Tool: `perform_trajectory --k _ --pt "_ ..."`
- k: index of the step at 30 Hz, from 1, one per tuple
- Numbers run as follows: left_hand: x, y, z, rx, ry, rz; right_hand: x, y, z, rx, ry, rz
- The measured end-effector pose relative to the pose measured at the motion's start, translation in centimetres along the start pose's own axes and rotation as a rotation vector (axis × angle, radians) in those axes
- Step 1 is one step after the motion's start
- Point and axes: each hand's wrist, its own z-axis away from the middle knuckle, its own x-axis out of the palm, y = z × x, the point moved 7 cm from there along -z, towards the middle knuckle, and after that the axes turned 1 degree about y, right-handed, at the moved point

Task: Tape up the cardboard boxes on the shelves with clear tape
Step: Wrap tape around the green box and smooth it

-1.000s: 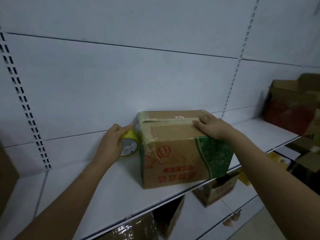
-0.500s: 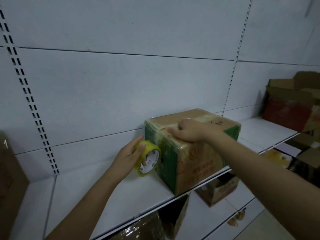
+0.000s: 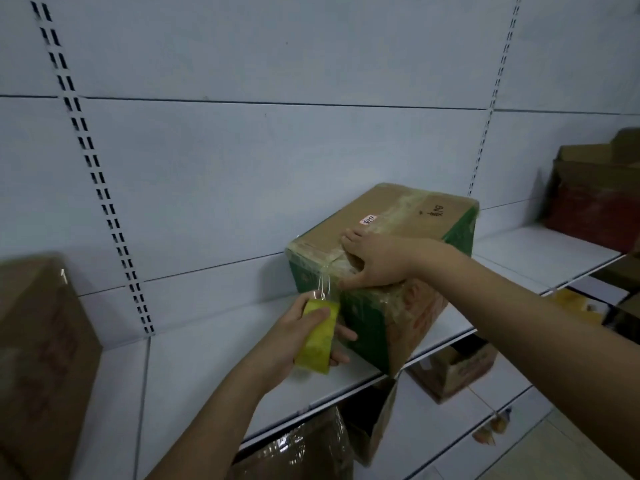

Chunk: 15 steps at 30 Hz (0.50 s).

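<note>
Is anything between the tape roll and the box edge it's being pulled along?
Nothing visible. The left hand grips the tape roll beside the box, a clear strip runs straight up to its top corner, where the right hand presses.

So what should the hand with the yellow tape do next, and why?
Probably pull the tape roll further down the green side of the cardboard box. The left hand grips the roll just below the top edge, with a short clear strip stretched up to the corner, where the right hand presses on the box top. The strip isn't stuck to that side yet.
</note>
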Motion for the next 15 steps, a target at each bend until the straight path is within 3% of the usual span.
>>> perform_trajectory --k 8,10,13,15 --pt "5.0 0.0 1.2 -0.001 -0.124 0.008 0.5 3.3 5.0 0.023 -0.092 -0.167" --pt "6.4 0.0 0.9 0.003 -0.129 -0.002 0.8 3.4 5.5 0.096 -0.027 -0.219" --pt "7.3 0.3 0.0 0.0 -0.099 -0.022 1.4 2.5 5.1 0.163 0.199 -0.199" --pt "7.2 0.7 -0.6 -0.006 -0.067 -0.029 1.9 2.1 4.5 0.156 0.238 -0.162"
